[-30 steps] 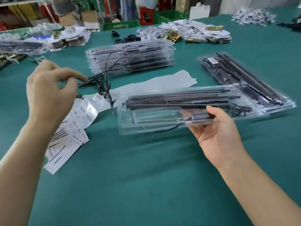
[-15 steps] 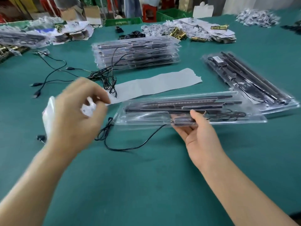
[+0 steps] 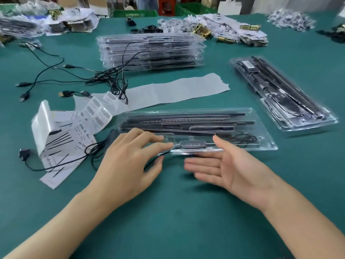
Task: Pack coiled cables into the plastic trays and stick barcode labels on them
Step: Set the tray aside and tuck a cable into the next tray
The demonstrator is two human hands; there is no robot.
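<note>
**Green cloth bench, cable tail not yet packed**

Green cloth covers the table [image 3: 177, 212] right up to my wrists. My left hand [image 3: 130, 161] lies with its fingers nearly straight on the near-left pocket of the near tray [image 3: 268, 147]. Its thumb is spread below, and the cable [image 3: 156, 157] runs out through the gap beside it; I make out no pinch. My right hand [image 3: 229, 169] is flat, fingers straight and together, thumb tip at the tray's near rim.

I judge the step to be coiling the tail that trails off toward 9 o'clock and seating it in that pocket. I would brace the rim with the right hand so the light tray cannot slide, and wind loops small enough to fit. I would draw slowly, so the plug [image 3: 23, 155] does not drag the leaflets [image 3: 56, 146] along.

The near tray holds black rods [image 3: 186, 124] along its far side and an inline controller [image 3: 192, 144] in the near slot. A small coil [image 3: 244, 139] sits at its 3 o'clock end, and the left pocket looks empty. The barcode labels [image 3: 99, 114] lie just beside its left end, at 10 o'clock.

At 2 o'clock a second tray [image 3: 328, 121] lies packed, with a white label [image 3: 247, 64] near its far end. At 12 o'clock stands a stack of trays [image 3: 149, 51], loose cables [image 3: 56, 71] draped against it. Beyond, heaps of paper and brass fittings [image 3: 224, 28] blur out.
</note>
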